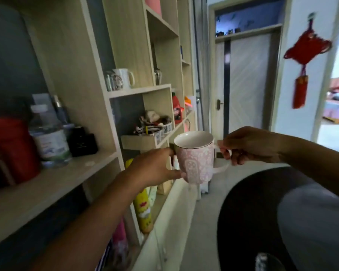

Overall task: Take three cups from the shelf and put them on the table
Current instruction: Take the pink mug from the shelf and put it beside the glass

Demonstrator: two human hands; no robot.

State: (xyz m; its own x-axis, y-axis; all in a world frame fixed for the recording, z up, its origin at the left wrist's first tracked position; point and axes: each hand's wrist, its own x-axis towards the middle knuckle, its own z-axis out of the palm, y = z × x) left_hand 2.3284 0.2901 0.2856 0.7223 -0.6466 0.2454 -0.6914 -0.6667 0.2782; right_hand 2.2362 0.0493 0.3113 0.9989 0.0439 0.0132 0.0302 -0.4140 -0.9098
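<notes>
A pink patterned cup (196,159) with a white inside is held upright in mid-air, in front of the wooden shelf (137,90). My left hand (155,167) grips its side and base. My right hand (245,145) pinches its white handle on the right. A white cup (123,78) and a silvery patterned cup (113,81) stand together on an upper shelf board. The dark round table (249,208) lies at the lower right, below the pink cup. A glass object (266,261) stands on the table at the bottom edge.
On the near shelf board stand a red container (10,149), a plastic bottle (49,137) and a black box (82,141). A lower compartment holds small clutter (155,124). A yellow bottle (143,210) stands below. A closed door (249,83) and a red hanging knot (303,61) are ahead.
</notes>
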